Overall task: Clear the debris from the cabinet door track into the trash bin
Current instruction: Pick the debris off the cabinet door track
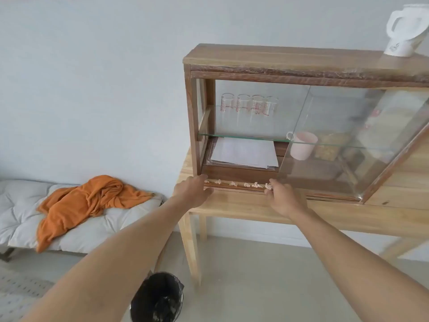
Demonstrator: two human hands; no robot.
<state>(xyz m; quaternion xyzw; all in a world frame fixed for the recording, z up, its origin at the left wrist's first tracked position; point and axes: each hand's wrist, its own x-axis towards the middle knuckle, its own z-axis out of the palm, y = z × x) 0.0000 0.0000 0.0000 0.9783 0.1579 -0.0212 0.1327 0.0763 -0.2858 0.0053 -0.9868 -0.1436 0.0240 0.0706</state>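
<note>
While glasses (249, 104) bear unreadable red print, hands flank debris (241, 184).

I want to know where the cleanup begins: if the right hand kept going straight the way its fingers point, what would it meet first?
Probably the rightmost debris clump in the door track; the right hand already has its fingertips at it, though contact is unclear.

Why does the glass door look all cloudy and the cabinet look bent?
In the head view, daylight glare whitens the sliding glass door, hiding what is behind it; the wide-angle lens tilts the cabinet and the white jug; the debris in the track looks slightly soft.
</note>
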